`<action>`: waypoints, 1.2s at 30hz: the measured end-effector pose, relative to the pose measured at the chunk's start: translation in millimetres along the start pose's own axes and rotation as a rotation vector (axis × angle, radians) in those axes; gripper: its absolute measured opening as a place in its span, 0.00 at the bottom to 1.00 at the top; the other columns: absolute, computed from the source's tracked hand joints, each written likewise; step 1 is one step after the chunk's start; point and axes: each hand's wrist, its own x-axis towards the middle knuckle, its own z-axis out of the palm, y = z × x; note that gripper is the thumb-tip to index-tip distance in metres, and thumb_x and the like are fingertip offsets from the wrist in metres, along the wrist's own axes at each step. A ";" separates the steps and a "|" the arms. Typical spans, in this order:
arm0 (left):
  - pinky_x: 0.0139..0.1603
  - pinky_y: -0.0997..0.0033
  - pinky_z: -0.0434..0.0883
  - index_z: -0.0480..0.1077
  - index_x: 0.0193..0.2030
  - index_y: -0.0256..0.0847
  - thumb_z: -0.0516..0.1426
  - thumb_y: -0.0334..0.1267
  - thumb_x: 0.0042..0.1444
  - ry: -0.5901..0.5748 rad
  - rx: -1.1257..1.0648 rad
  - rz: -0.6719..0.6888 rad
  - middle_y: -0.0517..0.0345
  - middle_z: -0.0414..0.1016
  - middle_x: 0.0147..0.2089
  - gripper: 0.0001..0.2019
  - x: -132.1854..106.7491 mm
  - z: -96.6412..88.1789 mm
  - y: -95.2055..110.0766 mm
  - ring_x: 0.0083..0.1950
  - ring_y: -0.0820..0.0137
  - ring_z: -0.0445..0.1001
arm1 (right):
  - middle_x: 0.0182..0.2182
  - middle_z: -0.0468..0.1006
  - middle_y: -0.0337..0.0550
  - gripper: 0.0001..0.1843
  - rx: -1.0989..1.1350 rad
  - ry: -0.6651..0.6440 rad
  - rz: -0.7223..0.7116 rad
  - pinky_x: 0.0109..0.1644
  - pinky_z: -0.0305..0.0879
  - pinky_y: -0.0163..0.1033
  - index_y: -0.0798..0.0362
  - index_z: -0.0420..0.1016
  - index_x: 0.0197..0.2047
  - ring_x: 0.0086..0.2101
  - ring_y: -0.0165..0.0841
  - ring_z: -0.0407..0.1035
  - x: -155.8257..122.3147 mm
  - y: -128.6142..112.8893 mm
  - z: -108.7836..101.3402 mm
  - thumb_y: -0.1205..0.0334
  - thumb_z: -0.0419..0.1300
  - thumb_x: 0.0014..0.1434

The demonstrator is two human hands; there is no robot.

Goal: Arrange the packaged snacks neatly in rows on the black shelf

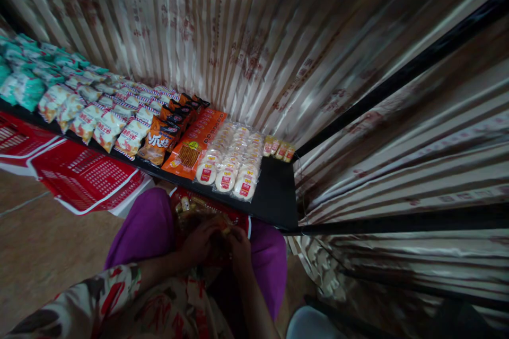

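My left hand [198,242] and my right hand [239,246] come together between my knees, low in front of the shelf. Both are closed on a small orange-yellow snack packet [225,228], whose exact kind is too dark to make out. Below them is a red basket [234,217] with several small wrapped snacks [186,203] in it. On the black shelf [276,190] above, a short row of similar small yellow packets [279,148] stands at the right back. Beside it lie rows of round white crackers in clear wrappers [226,177].
Further left on the shelf are orange bags [156,140], white snack bags [105,127] and teal bags [29,87]. Another red basket [83,175] stands under the shelf edge. A striped curtain [246,37] hangs behind, and a black metal bar [397,74] slants up at right.
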 end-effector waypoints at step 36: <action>0.64 0.61 0.62 0.71 0.48 0.42 0.44 0.33 0.62 0.056 -0.059 0.083 0.51 0.62 0.61 0.16 39.1 -21.0 84.2 0.60 0.66 0.64 | 0.28 0.77 0.36 0.18 0.287 0.131 0.056 0.30 0.66 0.38 0.48 0.69 0.38 0.27 0.34 0.70 -22.1 -26.1 -18.9 0.62 0.60 0.39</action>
